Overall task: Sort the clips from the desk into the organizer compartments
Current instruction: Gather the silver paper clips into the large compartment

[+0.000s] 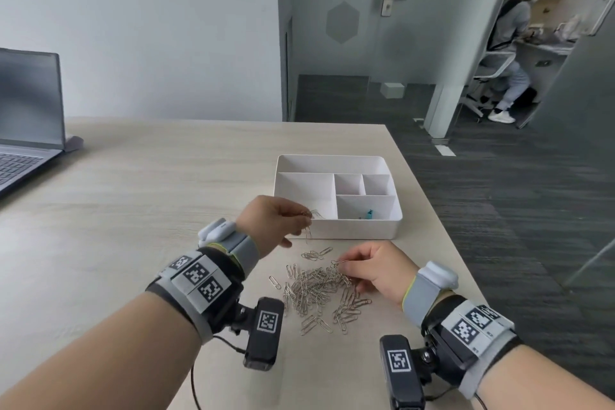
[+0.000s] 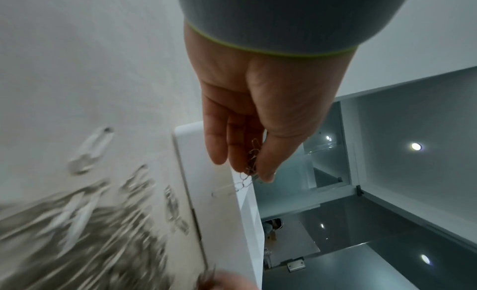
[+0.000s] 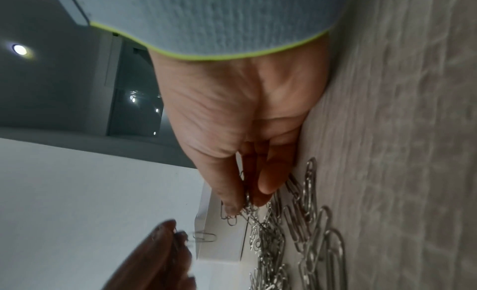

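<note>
A heap of silver paper clips lies on the desk in front of a white organizer with several compartments. My left hand hovers at the organizer's near left corner and pinches a few paper clips that dangle from thumb and fingers. My right hand rests on the desk at the heap's right edge and pinches a clip between thumb and fingers. A small teal clip lies in the near right compartment.
An open laptop stands at the desk's far left. The desk's right edge runs close past the organizer, with dark carpet beyond. A person sits at another desk in the far room.
</note>
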Tool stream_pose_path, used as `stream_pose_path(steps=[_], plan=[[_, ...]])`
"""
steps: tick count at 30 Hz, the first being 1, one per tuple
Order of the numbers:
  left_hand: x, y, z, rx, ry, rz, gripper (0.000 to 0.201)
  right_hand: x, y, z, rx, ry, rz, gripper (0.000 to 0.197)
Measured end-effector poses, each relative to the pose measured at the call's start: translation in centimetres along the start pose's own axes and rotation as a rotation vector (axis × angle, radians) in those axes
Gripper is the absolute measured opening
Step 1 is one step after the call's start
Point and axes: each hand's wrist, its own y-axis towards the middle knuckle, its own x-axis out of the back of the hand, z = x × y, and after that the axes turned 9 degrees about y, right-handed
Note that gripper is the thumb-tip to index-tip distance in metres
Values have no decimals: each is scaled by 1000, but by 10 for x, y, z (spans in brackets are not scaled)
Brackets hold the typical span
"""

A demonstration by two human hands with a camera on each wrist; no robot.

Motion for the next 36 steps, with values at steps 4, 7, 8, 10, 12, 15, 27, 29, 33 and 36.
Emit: stream_pose_path(steps=[4,7,8,10,12,15,27,29,33,36], plan=[[8,30,-15,-59,148,-117,8,-1,0,-3,24,-21,17,6],[8,48,-20,-100,404,-112,10,0,-1,-4,38,-28,15,5],[7,53,-19,-99,474,-102,11,-1,-1,-5,44,-29,17,6],[3,62,-14,-79,607,-88,9,0,-2,-5,60,-34,16,5],[-1,68,-7,-45,762,-87,4,0,-3,-5,67,-36,17,6],[-5,76,4,-30,882,-62,7,1,-2,-6,58,-41,13,6],[-1,55,1,-94,698,-90,19,-2,-3,9,92,-60,-46,4],[3,42,3,-137,540,-123,10,-2,1,21,143,-59,-69,5],[8,12,14,-160,411,-152,6,-12,21,46,251,-45,-164,12],[1,-5,21,-102,408,-45,5,-20,42,59,310,-111,-260,9]])
